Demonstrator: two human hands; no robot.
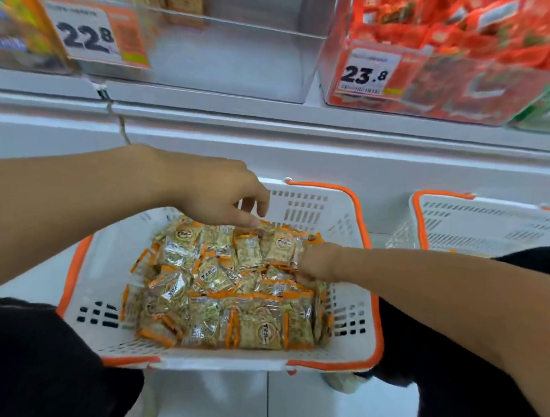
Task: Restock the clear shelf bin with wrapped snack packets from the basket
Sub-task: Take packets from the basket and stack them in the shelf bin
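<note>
A white basket with an orange rim [75,267] sits on the floor between my knees, heaped with gold-and-orange wrapped snack packets [229,289]. My left hand [214,189] reaches over the far side of the heap, fingers pointing down, thumb and fingertip touching the top packets and holding none. My right hand [320,263] is dug into the right side of the pile, its fingers curled in among the packets and mostly hidden. The clear shelf bin [232,58] stands above on the shelf, nearly bare, with a few tan packs at its back.
A price tag reading 22.8 [87,34] hangs on the bin's left front. To the right stands a bin of red packets [474,43] tagged 23.8. A second white basket [490,223] sits at the right. The white shelf ledge [305,125] runs across above the basket.
</note>
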